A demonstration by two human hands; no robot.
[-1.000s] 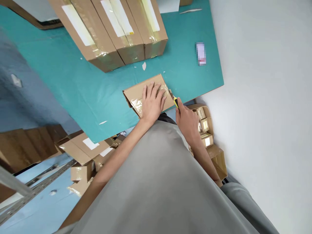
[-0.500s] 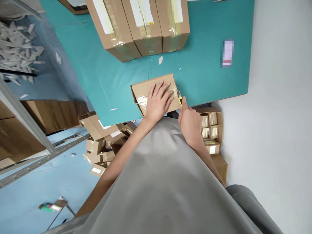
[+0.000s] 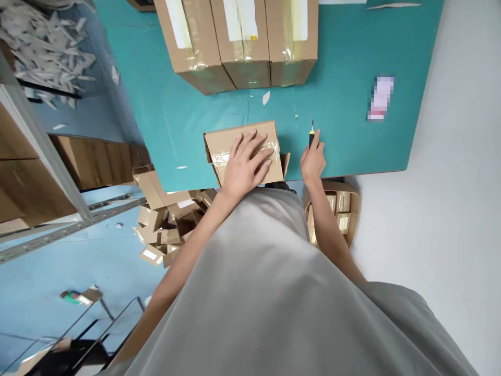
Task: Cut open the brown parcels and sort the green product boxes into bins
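A small brown cardboard box [image 3: 238,133] lies at the near edge of the teal table, clear tape across its top. My left hand [image 3: 245,164] rests flat on it with fingers spread. On the box's right end a flap [image 3: 286,165] sticks outward, and its left end also shows loose edges. To the right of the box, apart from it, my right hand [image 3: 313,159] is closed around a black and yellow utility knife [image 3: 311,138]. The blade points away from me, toward the far side of the table.
Three taped cartons [image 3: 250,73] stand side by side at the back of the teal table [image 3: 352,62]. A blurred-out pale item [image 3: 381,98] lies at the right. Below the table are a large box of small cartons [image 3: 354,209] and a heap of opened boxes [image 3: 160,230].
My right hand has drawn the utility knife away from the box's right end, moving right and farther over the table. The flap there now stands out. My left hand stays on the box.
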